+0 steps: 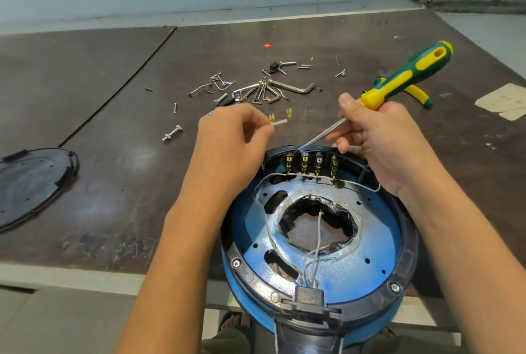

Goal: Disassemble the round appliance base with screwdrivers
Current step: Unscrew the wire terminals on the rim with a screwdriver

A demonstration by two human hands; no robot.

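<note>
Round base (370, 242) sat lower middle of frame, hanging over near edge of table (119, 183). Already opened up: black outer ring, blue inner plate, black-lined hole in centre. Inside it: row of four brass terminals (311, 164) at far rim, white wire running along them, grey wires (311, 259) going to black connector block (308, 298) at near rim.

Left hand (227, 140) pinched small white piece (280, 122) just above far rim. Right hand (378, 140) gripped green-yellow screwdriver (407, 74), tip down at terminals. Hands apart.

Black cover (31, 180) lay at left edge. Screws and hex keys (264, 89) scattered upper middle.
</note>
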